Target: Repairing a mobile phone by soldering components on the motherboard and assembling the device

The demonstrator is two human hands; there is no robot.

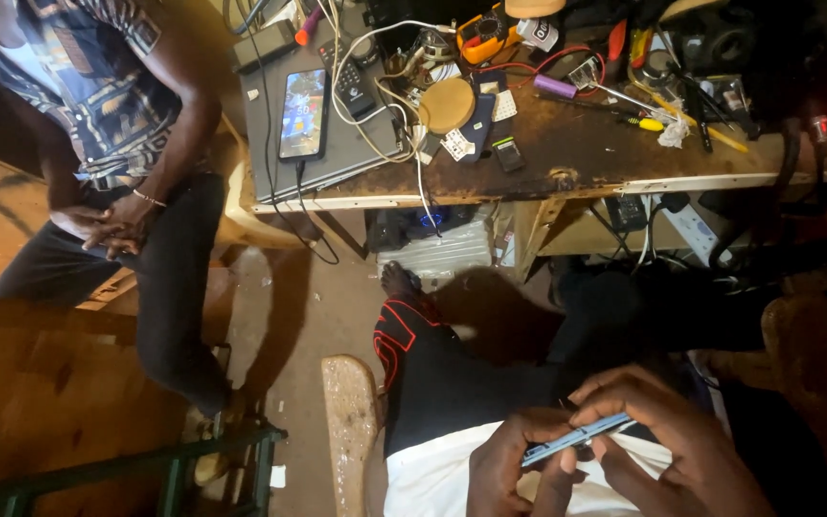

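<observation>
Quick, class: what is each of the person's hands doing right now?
Left hand: closed on the lower end of a thin grey phone, held edge-on.
Right hand: fingers closed on the phone's upper end.

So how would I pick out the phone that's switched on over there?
Look at the cluttered wooden workbench along the top. At its left end lies a closed grey laptop, and the phone rests on its lid. It alone has a lit, colourful screen, with a black cable leaving its lower end.
</observation>
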